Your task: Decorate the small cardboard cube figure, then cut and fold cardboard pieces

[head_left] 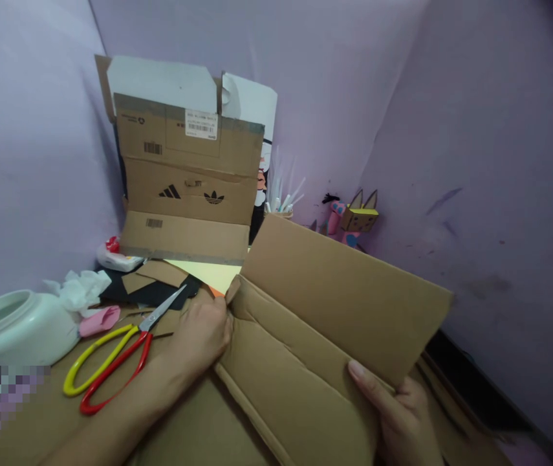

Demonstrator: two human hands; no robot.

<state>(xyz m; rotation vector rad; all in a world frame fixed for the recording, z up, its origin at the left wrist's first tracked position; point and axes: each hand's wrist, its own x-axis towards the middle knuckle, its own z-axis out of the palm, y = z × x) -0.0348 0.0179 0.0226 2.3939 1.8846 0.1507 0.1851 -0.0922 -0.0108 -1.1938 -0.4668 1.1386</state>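
A folded piece of brown cardboard (300,369) is held between my two hands, its long back panel tilted up along a crease. My left hand (206,333) is closed around its left end, by a small bent flap; the fingertips are partly hidden. My right hand (397,411) grips the right end, thumb on the inner face and fingers behind the panel. To the left of my left wrist lie large scissors (145,336) with one yellow and one red handle, blades apart and pointing away from me.
Behind stands an unfolded printed shoe box (189,188). Cardboard scraps (160,275) lie near a black sheet. At left are a white pot (19,330), crumpled tissue (82,288) and a pink roll (100,321). A cup of white sticks (283,204) and a cardboard figure (358,217) stand at the back.
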